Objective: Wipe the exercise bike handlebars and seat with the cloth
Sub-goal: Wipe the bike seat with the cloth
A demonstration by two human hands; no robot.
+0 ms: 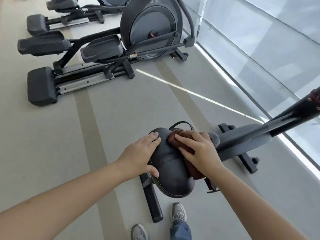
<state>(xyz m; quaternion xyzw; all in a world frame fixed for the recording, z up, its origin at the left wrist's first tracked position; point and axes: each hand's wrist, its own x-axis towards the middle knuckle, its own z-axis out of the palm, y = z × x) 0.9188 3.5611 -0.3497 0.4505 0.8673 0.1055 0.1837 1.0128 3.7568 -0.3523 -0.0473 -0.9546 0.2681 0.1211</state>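
The black padded seat (170,172) of the exercise bike sits in the lower middle of the head view. My left hand (140,153) grips the seat's left edge, fingers on top and thumb round the rim. A dark brown cloth (189,157) lies along the seat's right side. My right hand (199,151) presses flat on the cloth with straight fingers. The bike's grey frame (245,135) runs up to the right, and the handlebars are out of view.
An elliptical trainer (103,54) stands on the floor at the upper left, with another behind it. A glass wall (259,45) runs along the right. The bike's black floor bars (152,201) and my grey shoes (179,213) lie below the seat.
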